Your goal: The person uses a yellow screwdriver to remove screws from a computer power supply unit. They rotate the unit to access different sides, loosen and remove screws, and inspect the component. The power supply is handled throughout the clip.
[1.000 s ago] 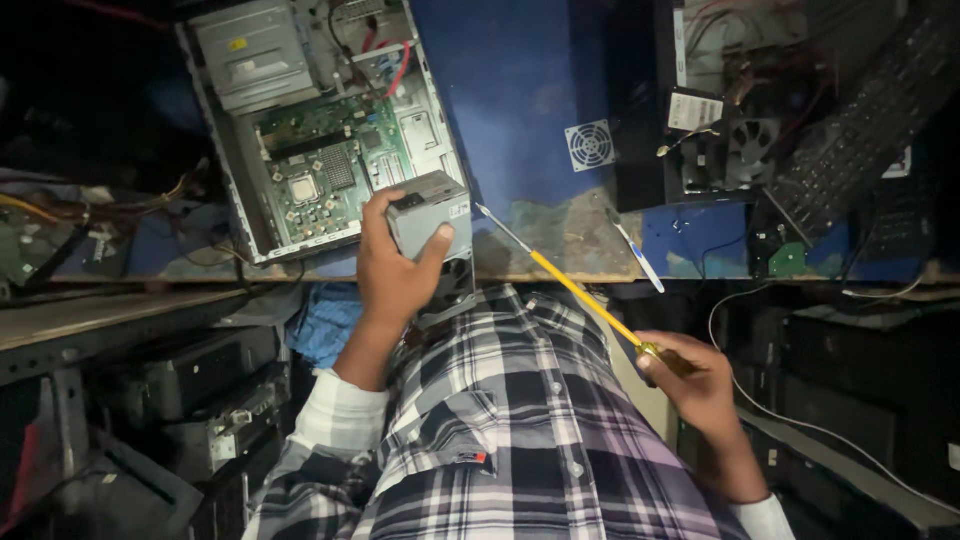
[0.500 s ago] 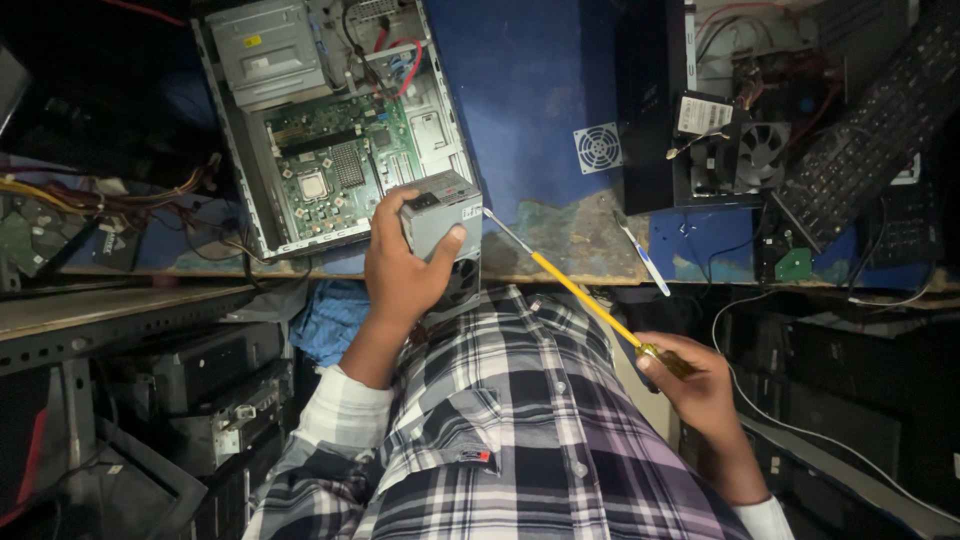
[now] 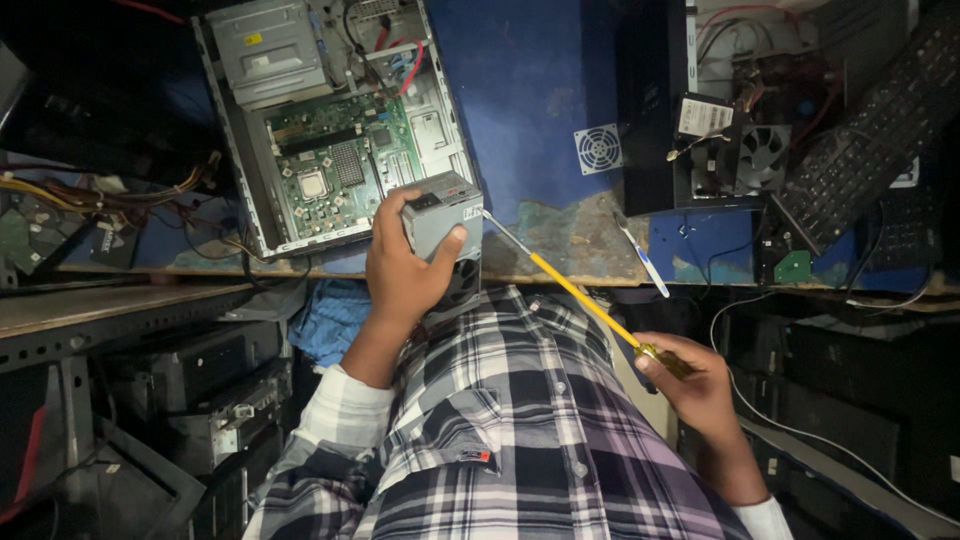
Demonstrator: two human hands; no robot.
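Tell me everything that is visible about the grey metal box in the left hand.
The grey metal box looks like a computer power supply unit: a small rectangular case of dull sheet metal with a pale label on its top face. The left hand grips it, fingers on one side and thumb on the other, just above the table edge beside the open computer case. The tip of the yellow screwdriver meets its right side.

Dim workshop; worn blue workbench [image 3: 540, 90] with chipped front edge, grey metal shelving [image 3: 120, 310] at left, dark clutter underneath.
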